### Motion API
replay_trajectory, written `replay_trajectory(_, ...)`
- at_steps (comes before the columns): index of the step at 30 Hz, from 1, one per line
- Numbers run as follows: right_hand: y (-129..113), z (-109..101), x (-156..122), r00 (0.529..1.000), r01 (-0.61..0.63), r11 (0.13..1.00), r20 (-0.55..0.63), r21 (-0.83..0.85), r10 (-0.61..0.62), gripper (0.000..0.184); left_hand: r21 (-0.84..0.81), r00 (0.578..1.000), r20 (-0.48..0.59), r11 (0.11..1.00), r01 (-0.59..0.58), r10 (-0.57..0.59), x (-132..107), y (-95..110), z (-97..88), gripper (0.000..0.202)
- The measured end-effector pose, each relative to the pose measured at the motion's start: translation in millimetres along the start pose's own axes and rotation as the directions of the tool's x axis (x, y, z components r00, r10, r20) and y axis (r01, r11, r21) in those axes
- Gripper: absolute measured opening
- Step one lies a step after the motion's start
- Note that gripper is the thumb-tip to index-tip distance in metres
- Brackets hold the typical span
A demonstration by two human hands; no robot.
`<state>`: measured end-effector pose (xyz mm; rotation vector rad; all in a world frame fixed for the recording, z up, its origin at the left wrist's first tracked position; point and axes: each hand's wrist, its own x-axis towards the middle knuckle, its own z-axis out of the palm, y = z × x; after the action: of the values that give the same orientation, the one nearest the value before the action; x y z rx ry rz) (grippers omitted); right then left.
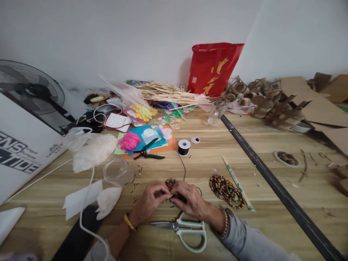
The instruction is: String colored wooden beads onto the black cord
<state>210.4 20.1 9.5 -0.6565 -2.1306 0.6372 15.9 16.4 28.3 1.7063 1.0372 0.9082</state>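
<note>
My left hand [150, 202] and my right hand [191, 200] meet fingertip to fingertip above the table, both closed in a pinch. Between them shows a tiny yellowish bead, apparently on a thin cord that the fingers mostly hide. Just behind the fingertips lies a small heap of multicoloured beads [170, 183]. Black cord [184, 168] runs from a spool [184, 148] down behind my right hand, where a loop of it peeks out. Scissors with pale green handles [191, 232] lie below my hands, blades pointing left.
Right of my hands rests a coil of strung beads [227, 191] beside a thin stick packet [236, 183]. Pliers [148, 150], pink yarn [129, 141] and a clear round container [116, 172] are on the left. A glass [216, 113] stands before the red bag [213, 69].
</note>
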Motion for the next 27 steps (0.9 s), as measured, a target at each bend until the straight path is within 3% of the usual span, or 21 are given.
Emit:
replay_trajectory(7, -2.1, -0.1, 0.1, 1.0, -0.012, 0.997, 0.027, -0.074, 0.014, 0.008, 0.027, 1.0, 0.014, 0.999, 0.024, -0.025, 0.0, 2.7, -1.2, 0.015)
replay_trajectory(14, -3.0, -3.5, -1.1, 1.0, -0.017, 1.0, -0.026, -0.017, 0.017, 0.008, -0.135, 0.985, -0.013, 0.977, 0.168, -0.171, 0.2, -1.5, -7.5, 0.016)
replay_trajectory(18, -2.2, -5.1, -2.1, 0.979, -0.141, 0.986, -0.134, 0.088, 0.152, 0.015, -0.192, 0.978, -0.011, 0.96, 0.203, -0.209, 0.4, -0.7, -9.4, 0.017)
replay_trajectory(21, -2.4, -5.5, -2.0, 0.934, -0.281, 0.941, -0.171, 0.19, 0.314, 0.021, -0.206, 0.981, 0.015, 0.96, 0.19, -0.191, 0.2, -1.4, -9.5, 0.018)
replay_trajectory(27, -2.5, -3.4, -2.1, 0.878, -0.414, 0.855, -0.11, 0.313, 0.465, 0.029, -0.182, 0.99, 0.008, 0.973, 0.14, -0.141, -0.7, -1.0, -8.4, 0.018)
